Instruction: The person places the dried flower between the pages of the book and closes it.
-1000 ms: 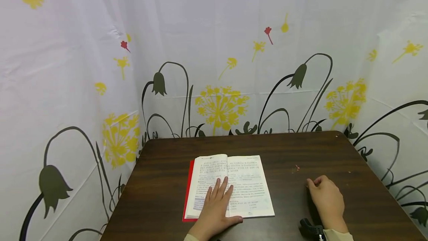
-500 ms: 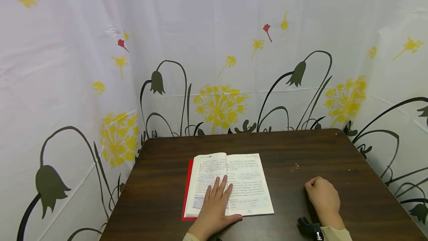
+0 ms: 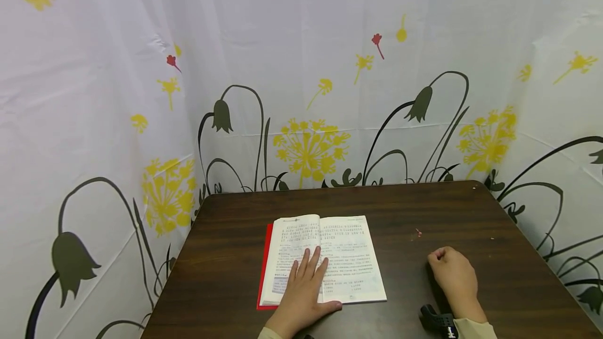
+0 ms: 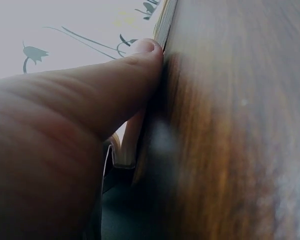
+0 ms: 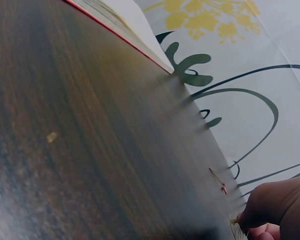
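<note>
An open book (image 3: 353,255) with printed white pages and a red cover edge lies on the dark wooden table. My left hand (image 3: 301,292) rests on its lower left page, fingers spread and extended toward the spine. In the left wrist view the thumb (image 4: 125,75) lies along the book's near edge. To the right of the book, my right hand (image 3: 454,276) is low over the table with curled fingers. At its fingertips the right wrist view shows a tiny yellow-green sprig (image 5: 233,220) with thin strands, pinched and mostly hidden by the hand.
A small red sprig (image 3: 419,233) with a thin stem lies on the table (image 3: 226,255), just beyond the right hand. Small specks dot the wood. A white curtain (image 3: 301,30) with printed flowers hangs behind the table's back edge.
The right hand has shifted slightly left, and its fingers and thumb have curled closer together. The left hand has stayed in place on the book. The head view has shifted a little.
</note>
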{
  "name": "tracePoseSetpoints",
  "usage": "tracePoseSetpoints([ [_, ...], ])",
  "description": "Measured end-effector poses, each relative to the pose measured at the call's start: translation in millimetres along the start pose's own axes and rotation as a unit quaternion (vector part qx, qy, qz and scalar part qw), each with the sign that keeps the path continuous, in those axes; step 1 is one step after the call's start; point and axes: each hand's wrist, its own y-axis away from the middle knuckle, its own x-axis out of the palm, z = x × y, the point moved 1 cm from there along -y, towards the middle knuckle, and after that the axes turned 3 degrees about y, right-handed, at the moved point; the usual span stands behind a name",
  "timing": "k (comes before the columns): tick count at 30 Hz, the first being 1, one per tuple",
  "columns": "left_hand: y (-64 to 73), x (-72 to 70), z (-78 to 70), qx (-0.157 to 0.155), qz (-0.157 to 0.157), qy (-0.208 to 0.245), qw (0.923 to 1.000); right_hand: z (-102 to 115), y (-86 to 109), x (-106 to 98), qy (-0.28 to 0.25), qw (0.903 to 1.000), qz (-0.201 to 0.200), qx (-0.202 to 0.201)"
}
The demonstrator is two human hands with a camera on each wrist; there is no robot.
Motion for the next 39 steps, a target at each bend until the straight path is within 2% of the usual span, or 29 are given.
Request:
tracePoseSetpoints([
  [8, 2.3, -2.5, -1.7, -0.011, -0.014, 0.023, 0.9996, 7.8, 3.5, 3.1, -0.033, 0.9994, -0.012, -0.002],
  [14, 4.7, -2.5, -4.0, -0.004, -0.027, 0.031, 0.9991, 38.1, 18.0, 12.9, -0.108, 0.9933, -0.035, -0.024],
  [17, 4.4, -2.0, -4.3, 0.0, -0.034, 0.03, 0.9989, 61.4, 26.4, 22.6, -0.162, 0.9854, -0.037, -0.037],
  [20, 2.5, -1.1, -3.0, 0.002, -0.045, 0.025, 0.9987, 83.6, 33.7, 35.4, -0.209, 0.9768, -0.019, -0.042],
  [25, 0.0, -1.0, -0.3, -0.001, -0.05, 0.02, 0.9986, 115.8, 44.1, 54.9, -0.262, 0.964, 0.006, -0.041],
  [29, 0.1, -3.0, 1.6, 0.001, -0.056, 0.015, 0.9983, 144.1, 51.9, 67.9, -0.293, 0.9541, 0.018, -0.06],
  [32, 0.4, -4.4, 2.5, 0.007, -0.067, 0.007, 0.9977, 163.9, 53.4, 85.6, -0.335, 0.9377, 0.047, -0.081],
  [35, 0.8, -3.6, 3.0, 0.018, -0.079, -0.003, 0.9968, 170.9, 49.8, 113.9, -0.371, 0.9203, 0.082, -0.091],
  [37, 0.8, -1.0, 3.1, 0.022, -0.081, -0.004, 0.9964, 168.1, 47.3, 129.2, -0.384, 0.9123, 0.107, -0.093],
  [39, 1.0, 1.1, 2.7, 0.026, -0.086, -0.004, 0.996, 163.7, 45.8, 137.6, -0.372, 0.9148, 0.121, -0.099],
])
